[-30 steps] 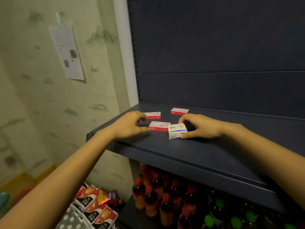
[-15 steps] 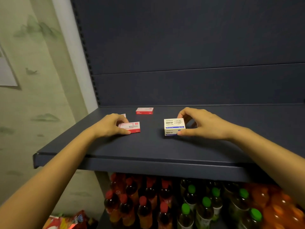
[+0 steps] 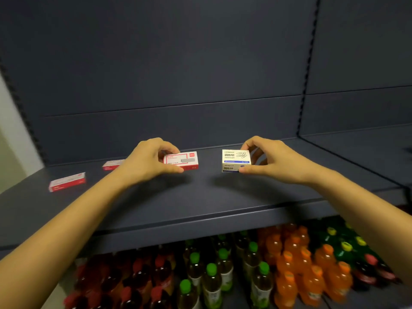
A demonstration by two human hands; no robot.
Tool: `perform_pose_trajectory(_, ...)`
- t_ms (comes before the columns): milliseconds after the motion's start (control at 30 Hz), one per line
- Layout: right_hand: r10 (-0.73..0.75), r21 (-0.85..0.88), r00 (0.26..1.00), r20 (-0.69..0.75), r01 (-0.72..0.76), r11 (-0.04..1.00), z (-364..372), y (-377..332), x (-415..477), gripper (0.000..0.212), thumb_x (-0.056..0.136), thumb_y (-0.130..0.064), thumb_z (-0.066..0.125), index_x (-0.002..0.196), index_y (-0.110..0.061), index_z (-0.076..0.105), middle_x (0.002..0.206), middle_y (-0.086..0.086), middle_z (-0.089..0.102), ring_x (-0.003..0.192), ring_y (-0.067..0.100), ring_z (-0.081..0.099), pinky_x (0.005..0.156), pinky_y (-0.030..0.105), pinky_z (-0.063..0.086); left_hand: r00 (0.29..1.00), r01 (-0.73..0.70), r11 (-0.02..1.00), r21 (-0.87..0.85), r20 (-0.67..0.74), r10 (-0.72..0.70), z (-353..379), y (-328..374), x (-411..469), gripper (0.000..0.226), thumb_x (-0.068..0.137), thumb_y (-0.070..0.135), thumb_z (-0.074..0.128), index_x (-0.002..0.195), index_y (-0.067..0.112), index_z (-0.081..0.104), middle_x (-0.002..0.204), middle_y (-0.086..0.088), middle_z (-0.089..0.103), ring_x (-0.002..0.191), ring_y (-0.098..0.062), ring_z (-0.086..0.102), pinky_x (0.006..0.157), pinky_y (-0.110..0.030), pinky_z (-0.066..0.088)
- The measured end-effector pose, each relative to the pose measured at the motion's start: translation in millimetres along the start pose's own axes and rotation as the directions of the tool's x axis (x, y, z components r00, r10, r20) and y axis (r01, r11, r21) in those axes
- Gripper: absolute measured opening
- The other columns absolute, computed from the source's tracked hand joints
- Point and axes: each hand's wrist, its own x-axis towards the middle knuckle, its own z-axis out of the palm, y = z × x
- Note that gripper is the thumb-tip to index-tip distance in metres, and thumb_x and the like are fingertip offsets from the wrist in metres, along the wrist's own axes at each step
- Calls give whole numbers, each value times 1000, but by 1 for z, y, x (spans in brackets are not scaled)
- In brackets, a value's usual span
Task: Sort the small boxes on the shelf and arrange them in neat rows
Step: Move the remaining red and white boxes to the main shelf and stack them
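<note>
Both grips curled: left hand [image 3: 145, 162] pinches red box [image 3: 186, 161]; right hand [image 3: 279, 161] pinches white box [image 3: 234, 160].

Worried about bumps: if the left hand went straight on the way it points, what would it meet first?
Probably the shelf's back panel, close behind the red box that the left hand pinches; the white box to its right looks off that line, though depth is unclear.

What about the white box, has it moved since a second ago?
Yes, the white box went right along the shelf, away from the leftmost red box.
</note>
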Motion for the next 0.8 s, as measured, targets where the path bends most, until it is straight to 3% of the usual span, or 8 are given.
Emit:
perform_pose_trajectory(300, 134, -64, 987, -84, -139, 988, -103, 78, -108, 36, 79, -33, 70, 108, -21, 51, 109, -6, 62, 91, 7, 61, 71, 22, 52, 978, -203, 976, -84, 38, 207, 79, 152, 34, 45, 69, 25, 78, 110, 14, 64, 104, 0, 58, 97, -16, 56, 81, -27, 49)
perform_pose_trajectory(433, 175, -79, 977, -125, -185, 980, -144, 116, -156, 36, 78, -33, 71, 106, -19, 53, 106, -5, 65, 92, 10, 62, 78, 29, 55, 968, -240, 963, -125, 51, 247, 116, 212, 43, 45, 69, 26, 78, 110, 15, 64, 103, 2, 58, 98, -16, 57, 82, -28, 50)
perform_pose_trajectory(600, 204, -95, 968, -145, -219, 971, -182, 164, -203, 34, 79, -32, 71, 105, -20, 53, 105, -6, 64, 93, 10, 63, 78, 28, 55, 962, -257, 953, -161, 52, 268, 158, 270, 52, 42, 68, 26, 78, 107, 17, 65, 100, 4, 58, 96, -15, 58, 81, -29, 52)
perform_pose_trajectory(800, 249, -93, 951, -185, -269, 959, -218, 208, -240, 33, 80, -28, 71, 107, -18, 55, 106, -10, 61, 91, 2, 59, 74, 15, 49, 953, -282, 944, -173, 66, 297, 188, 323, 70, 41, 68, 27, 78, 106, 17, 66, 99, 4, 59, 92, -15, 58, 75, -24, 50)
